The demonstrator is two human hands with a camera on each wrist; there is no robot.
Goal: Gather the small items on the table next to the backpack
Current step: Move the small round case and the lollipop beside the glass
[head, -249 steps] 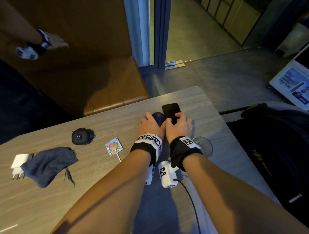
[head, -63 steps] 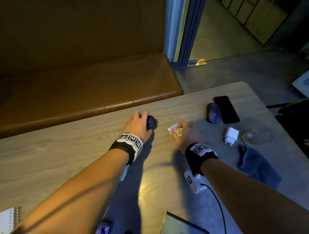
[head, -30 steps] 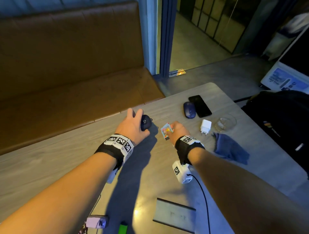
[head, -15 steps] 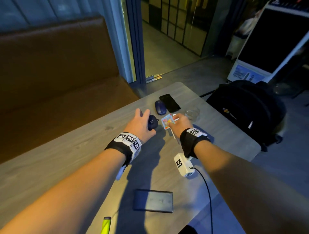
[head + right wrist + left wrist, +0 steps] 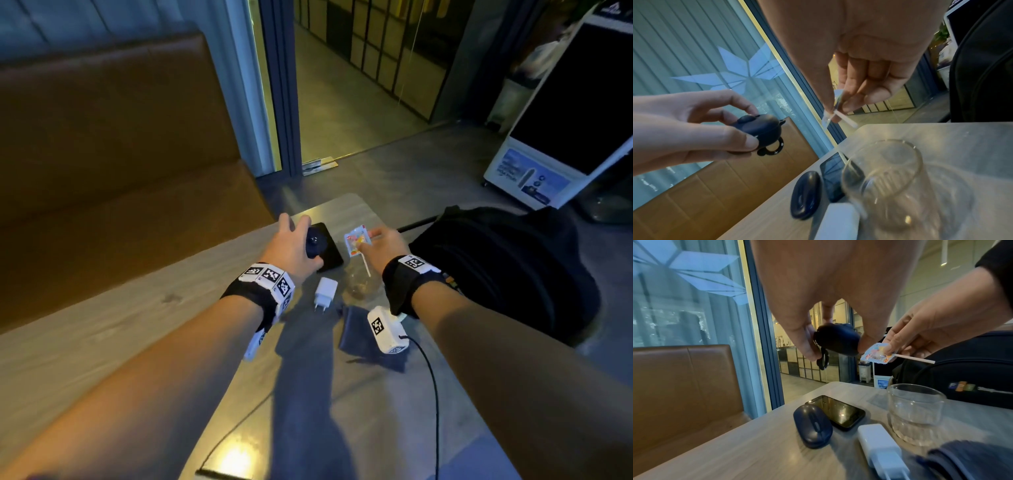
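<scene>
My left hand (image 5: 296,241) grips a black earbud case (image 5: 313,244) with a ring loop, held in the air above the black phone (image 5: 331,257). In the left wrist view the case (image 5: 838,340) sits between thumb and fingers. My right hand (image 5: 382,245) pinches a wrapped lollipop (image 5: 356,240) by its wrapper, stick hanging down, above the glass (image 5: 359,287). A blue mouse (image 5: 812,425), a white charger (image 5: 325,291) and a dark blue cloth (image 5: 356,334) lie together at the table's far right corner. The black backpack (image 5: 507,270) stands just beyond the right edge.
The wooden table (image 5: 137,329) runs left along a brown bench (image 5: 113,164). A glass door (image 5: 342,102) is behind the corner, and a white kiosk (image 5: 555,144) stands at the far right. A black cable (image 5: 435,394) trails from my right wrist.
Both hands have lifted and carried the case and the lollipop right, from mid-table to above the phone and glass. The view has turned so that the backpack is closer.
</scene>
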